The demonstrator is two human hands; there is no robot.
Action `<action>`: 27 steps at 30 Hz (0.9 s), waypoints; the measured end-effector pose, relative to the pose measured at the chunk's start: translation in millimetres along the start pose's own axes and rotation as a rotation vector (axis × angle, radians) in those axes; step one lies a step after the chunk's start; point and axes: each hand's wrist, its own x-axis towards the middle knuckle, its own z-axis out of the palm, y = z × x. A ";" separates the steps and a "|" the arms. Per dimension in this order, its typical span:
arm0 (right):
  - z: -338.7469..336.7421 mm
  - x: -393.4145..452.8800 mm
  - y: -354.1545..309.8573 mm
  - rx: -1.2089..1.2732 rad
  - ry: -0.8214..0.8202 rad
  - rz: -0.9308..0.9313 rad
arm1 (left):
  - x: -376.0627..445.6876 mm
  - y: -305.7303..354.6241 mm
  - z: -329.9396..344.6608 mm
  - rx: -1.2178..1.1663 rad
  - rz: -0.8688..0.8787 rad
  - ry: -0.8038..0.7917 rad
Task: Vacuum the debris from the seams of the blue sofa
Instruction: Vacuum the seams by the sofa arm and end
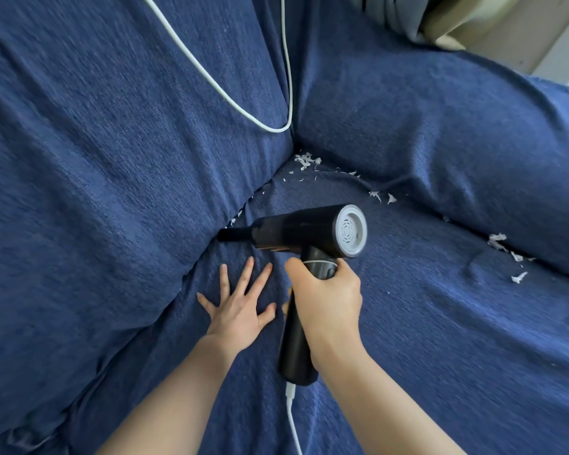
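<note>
Closest in, just under the grip: a white cord (293, 418) plugging into the bottom of the handle and trailing down out of view.

Right hand (326, 295) wrapping tight around the black handle of the small vacuum (304, 231), wrist bending a little, arm reaching forward. Left hand (240, 305) lying flat just beside the grip, fingers (245, 277) spreading wide, holding nothing, pressing the blue cloth down and smooth.

Just ahead of the grip: the vacuum's thin nose (232, 234) pointing left, tip poking into the seam (243, 208) between the seat (440, 323) and the left back cushion (112, 159) of the blue sofa. So, probably sucking up bits along this left seam right now.

A little past the nose, up along the same seam: small white paper bits (235, 220) waiting. Next move, most likely: sliding the nose slowly up the seam toward the corner, keeping the tip low in the crack, keeping the flat hand pulling the cloth so the gap opens.

Farther off, in the corner: a bigger pile of white bits (306, 160). Well off to the right of the grip: more scraps (498, 241) lying along the other seam, not yet cleaned.

Farthest away, above the corner: more white cord (211, 73) looping over the cushions.
</note>
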 end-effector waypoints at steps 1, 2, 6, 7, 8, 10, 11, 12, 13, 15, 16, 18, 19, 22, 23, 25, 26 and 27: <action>-0.3 -1.0 0.7 -0.003 0.009 0.001 | -0.5 -0.3 -0.2 -0.001 -0.001 -0.003; -2.4 -1.8 0.9 -0.004 0.022 0.000 | -0.2 -0.9 -0.3 -0.005 0.000 0.000; -18.7 -0.6 0.0 0.033 0.074 0.004 | 0.6 -1.5 0.7 -0.020 -0.002 0.016; -20.1 1.4 -1.3 0.036 0.076 0.003 | 0.1 -1.3 0.8 -0.018 -0.004 0.018; -20.2 2.7 -3.1 0.039 0.074 0.003 | -0.4 -0.9 1.0 -0.016 -0.004 0.020; -17.1 5.1 -5.8 0.041 0.070 0.009 | -0.7 -0.3 1.6 -0.013 -0.004 0.027; -15.6 5.9 -6.7 0.043 0.069 0.013 | -0.6 0.1 1.7 -0.011 -0.004 0.029; -14.6 6.5 -7.1 0.045 0.068 0.012 | -0.7 0.3 1.7 -0.009 -0.003 0.029; -13.5 7.5 -7.1 0.045 0.067 0.007 | -0.8 0.7 1.3 -0.008 -0.003 0.028; -11.3 8.8 -7.8 0.043 0.067 0.004 | -0.4 1.8 0.5 -0.011 -0.006 0.027; -9.9 9.0 -8.6 0.042 0.066 0.006 | -0.2 2.3 0.4 -0.011 -0.007 0.027; -6.5 10.3 -7.5 0.045 0.068 0.009 | 0.9 2.8 0.2 0.000 -0.008 0.023; -5.2 10.0 -5.3 0.042 0.069 0.007 | 1.2 2.8 0.1 0.005 -0.012 0.014; -3.1 4.4 1.6 0.029 0.079 -0.001 | 0.4 3.4 -0.9 0.025 -0.020 -0.010; -1.7 2.6 3.4 0.031 0.079 0.007 | -0.2 4.5 -2.4 0.033 -0.021 -0.017; 1.4 1.2 4.1 0.038 0.066 0.038 | -2.3 8.5 -5.9 0.030 -0.022 -0.023; 2.6 2.1 3.3 0.043 0.053 0.052 | -3.2 9.6 -6.7 0.022 -0.025 -0.021; 3.2 3.5 2.9 0.050 0.039 0.059 | -3.5 10.0 -7.5 0.017 -0.028 -0.017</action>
